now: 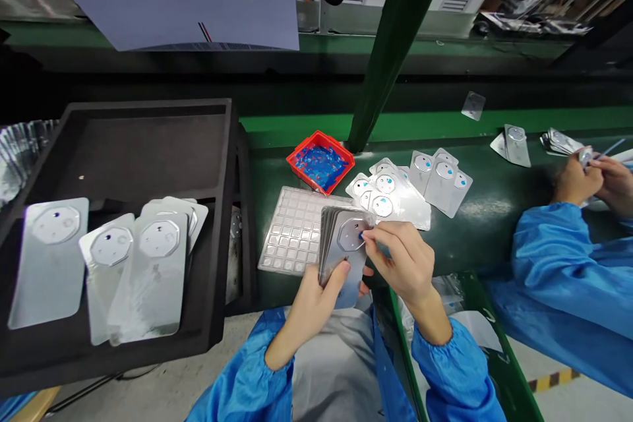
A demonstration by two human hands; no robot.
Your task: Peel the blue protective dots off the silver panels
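A fanned stack of silver metal plates [352,273] is gripped in my left hand [319,300], the thumb lying across the front plate. That plate bears a ring-shaped outline near its top. My right hand [403,254] pinches at this ring, where a small blue spot shows by the fingertips; what the fingers hold is too small to make out. Behind the stack lies a clear plastic tray [291,227] with square pockets. Beyond the right hand, a pile of similar plates [408,204] with blue spots rests on the green bench.
A red bin [320,161] of small blue pieces stands behind the tray. On the left, a black tray [148,112] holds several plates [158,277]. A green post [383,59] rises from the bench. At right, a co-worker's hands [578,178] handle small parts beside more plates [514,145].
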